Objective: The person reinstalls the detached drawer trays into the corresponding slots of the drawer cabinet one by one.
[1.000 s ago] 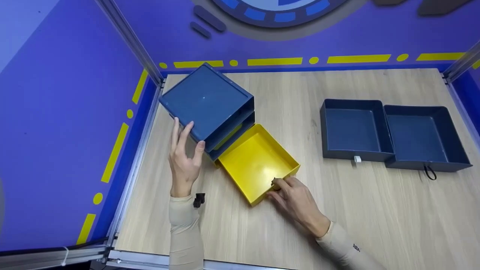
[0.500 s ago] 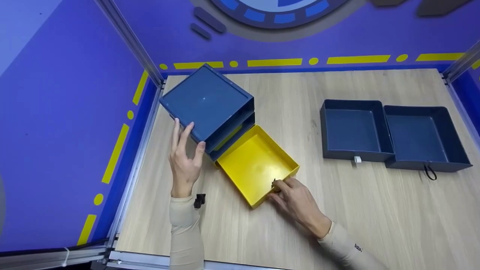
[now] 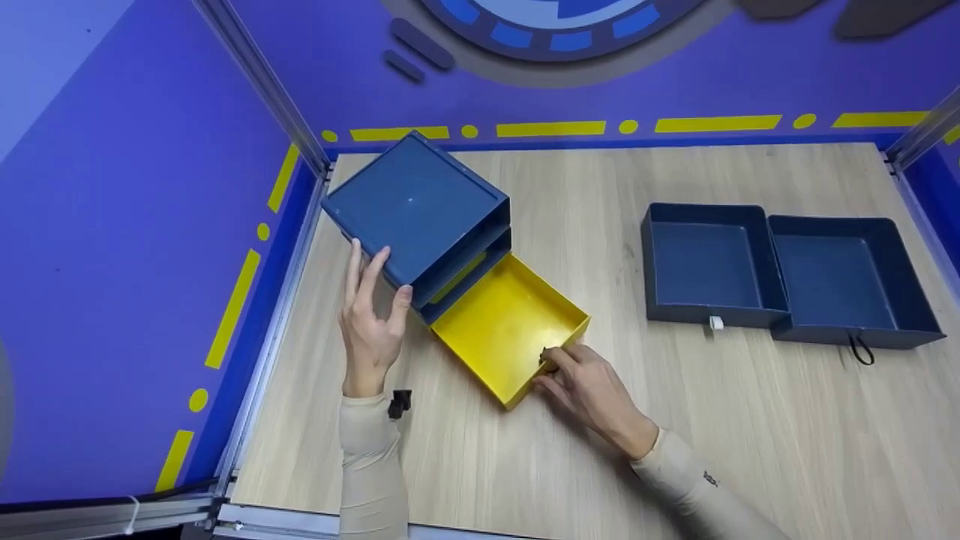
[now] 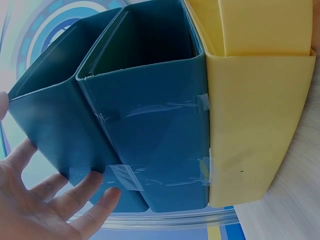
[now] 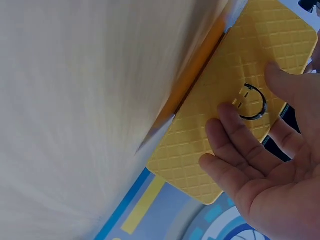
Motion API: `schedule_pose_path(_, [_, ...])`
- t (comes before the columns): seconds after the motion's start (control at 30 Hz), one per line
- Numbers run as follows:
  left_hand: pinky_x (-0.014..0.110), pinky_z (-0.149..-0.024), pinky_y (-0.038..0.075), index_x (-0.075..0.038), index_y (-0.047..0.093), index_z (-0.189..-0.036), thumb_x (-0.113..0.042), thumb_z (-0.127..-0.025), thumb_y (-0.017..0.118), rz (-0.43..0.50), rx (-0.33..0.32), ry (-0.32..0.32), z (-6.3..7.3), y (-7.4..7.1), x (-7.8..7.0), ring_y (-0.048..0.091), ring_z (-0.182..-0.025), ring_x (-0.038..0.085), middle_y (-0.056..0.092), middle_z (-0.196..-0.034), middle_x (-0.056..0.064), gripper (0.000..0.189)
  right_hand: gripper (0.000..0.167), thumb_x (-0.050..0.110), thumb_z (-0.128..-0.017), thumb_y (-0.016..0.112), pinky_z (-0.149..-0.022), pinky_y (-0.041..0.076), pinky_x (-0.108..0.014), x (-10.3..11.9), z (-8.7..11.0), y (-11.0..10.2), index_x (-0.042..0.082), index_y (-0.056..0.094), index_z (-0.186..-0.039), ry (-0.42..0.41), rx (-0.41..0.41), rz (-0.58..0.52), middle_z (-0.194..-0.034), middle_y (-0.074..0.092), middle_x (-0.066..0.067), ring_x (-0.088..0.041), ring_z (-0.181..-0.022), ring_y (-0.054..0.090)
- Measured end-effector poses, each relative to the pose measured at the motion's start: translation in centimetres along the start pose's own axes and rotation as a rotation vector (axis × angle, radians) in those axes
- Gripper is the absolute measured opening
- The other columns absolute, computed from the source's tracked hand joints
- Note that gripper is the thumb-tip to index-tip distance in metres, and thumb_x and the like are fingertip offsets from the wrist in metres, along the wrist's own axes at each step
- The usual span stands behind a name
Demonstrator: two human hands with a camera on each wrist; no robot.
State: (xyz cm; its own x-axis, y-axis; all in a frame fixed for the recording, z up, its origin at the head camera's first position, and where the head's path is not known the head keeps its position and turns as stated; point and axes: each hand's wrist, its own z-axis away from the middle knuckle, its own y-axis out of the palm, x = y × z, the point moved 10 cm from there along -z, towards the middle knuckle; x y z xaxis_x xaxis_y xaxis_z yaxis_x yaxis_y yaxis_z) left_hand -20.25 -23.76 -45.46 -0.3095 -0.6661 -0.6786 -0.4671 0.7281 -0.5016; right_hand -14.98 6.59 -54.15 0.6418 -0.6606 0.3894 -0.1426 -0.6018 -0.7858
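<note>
Shift of yellow drawer (image 3: 502,330): slightly deeper into the cabinet (image 3: 416,206) than half a second ago, the right hand (image 3: 600,394) following.
Left hand (image 3: 373,330): fingers spread wide along the cabinet's side, thumb by its front corner, likely bracing it.
Cabinet tiers: two blue above one yellow, clear tape (image 4: 127,177) apparently binding them.
Yellow drawer's place: partway out of the bottom tier.
Right hand's hold: pinching the front rim beside the black ring (image 5: 263,106), probably for steering.
Blue drawers (image 3: 701,262): side by side on the desk (image 3: 577,202), perhaps parked aside.
</note>
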Motion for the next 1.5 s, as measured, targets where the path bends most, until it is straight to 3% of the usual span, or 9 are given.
schedule_pose_path(0.07, [0.057, -0.084, 0.059, -0.025, 0.057, -0.156, -0.039, -0.103, 0.069, 0.001, 0.002, -0.001, 0.0, 0.0, 0.0, 0.052, -0.149, 0.036, 0.030, -0.176, 0.009, 0.056, 0.033, 0.026, -0.085, 0.092, -0.068, 0.058, -0.035, -0.2, -0.3, 0.2, 0.013, 0.071, -0.106, 0.008, 0.007, -0.009, -0.091, 0.069, -0.003, -0.021, -0.081, 0.066])
schedule_pose_path(0.3, [0.057, -0.079, 0.059, -0.025, 0.057, -0.156, -0.033, -0.101, 0.072, 0.001, -0.001, 0.002, -0.1, 0.0, 0.0, 0.050, -0.150, 0.038, 0.030, -0.176, 0.010, 0.057, 0.031, 0.027, -0.089, 0.089, -0.071, 0.059, -0.037, -0.4, -1.7, 1.0, 0.012, 0.071, -0.109, 0.036, 0.049, -0.026, -0.093, 0.071, -0.005, -0.022, -0.084, 0.068])
schedule_pose_path(0.5, [0.062, -0.107, 0.052, -0.024, 0.057, -0.156, -0.031, -0.101, 0.072, 0.011, -0.003, 0.001, -0.1, 0.0, 0.1, 0.044, -0.155, 0.037, 0.029, -0.176, 0.010, 0.057, 0.028, 0.027, -0.091, 0.087, -0.071, 0.060, -0.037, -0.5, -3.0, 1.9, 0.011, 0.071, -0.110, 0.045, 0.073, -0.021, -0.093, 0.071, -0.006, -0.022, -0.083, 0.067])
schedule_pose_path(0.87, [0.062, -0.113, 0.048, -0.025, 0.057, -0.156, -0.033, -0.102, 0.071, 0.012, 0.004, -0.002, -0.1, 0.0, 0.1, 0.043, -0.155, 0.036, 0.029, -0.177, 0.009, 0.057, 0.029, 0.028, -0.091, 0.087, -0.068, 0.058, -0.035, 0.1, -4.7, 2.9, 0.010, 0.072, -0.109, 0.040, 0.082, -0.022, -0.090, 0.068, -0.007, -0.022, -0.080, 0.064])
schedule_pose_path(0.97, [0.063, -0.109, 0.050, -0.025, 0.057, -0.156, -0.031, -0.101, 0.072, 0.009, 0.001, -0.006, 0.0, 0.1, 0.1, 0.045, -0.154, 0.037, 0.029, -0.177, 0.009, 0.058, 0.028, 0.028, -0.092, 0.085, -0.067, 0.058, -0.036, 0.2, -5.0, 3.2, 0.010, 0.071, -0.109, 0.045, 0.088, -0.032, -0.090, 0.068, -0.007, -0.022, -0.080, 0.064])
schedule_pose_path(1.2, [0.058, -0.076, 0.057, -0.024, 0.057, -0.156, -0.030, -0.100, 0.072, 0.021, -0.001, -0.005, 0.0, 0.1, 0.1, 0.047, -0.153, 0.038, 0.029, -0.177, 0.010, 0.057, 0.027, 0.027, -0.092, 0.086, -0.070, 0.060, -0.038, -0.2, -5.7, 4.0, 0.012, 0.071, -0.108, 0.086, 0.103, -0.044, -0.093, 0.072, -0.008, -0.024, -0.082, 0.068])
schedule_pose_path(1.4, [0.059, -0.084, 0.058, -0.024, 0.057, -0.156, -0.036, -0.102, 0.070, 0.028, -0.006, -0.005, 0.0, 0.1, 0.2, 0.046, -0.152, 0.041, 0.029, -0.177, 0.010, 0.056, 0.026, 0.025, -0.091, 0.086, -0.072, 0.061, -0.041, -0.2, -6.5, 4.4, 0.011, 0.071, -0.106, 0.083, 0.096, -0.050, -0.093, 0.074, -0.008, -0.027, -0.083, 0.070])
schedule_pose_path(1.5, [0.061, -0.094, 0.057, -0.024, 0.057, -0.156, -0.038, -0.103, 0.069, 0.032, -0.006, -0.006, 0.0, 0.2, 0.2, 0.044, -0.153, 0.043, 0.029, -0.177, 0.010, 0.056, 0.026, 0.024, -0.091, 0.086, -0.073, 0.061, -0.041, -0.2, -6.8, 4.7, 0.010, 0.071, -0.106, 0.085, 0.098, -0.054, -0.093, 0.074, -0.009, -0.028, -0.084, 0.071])
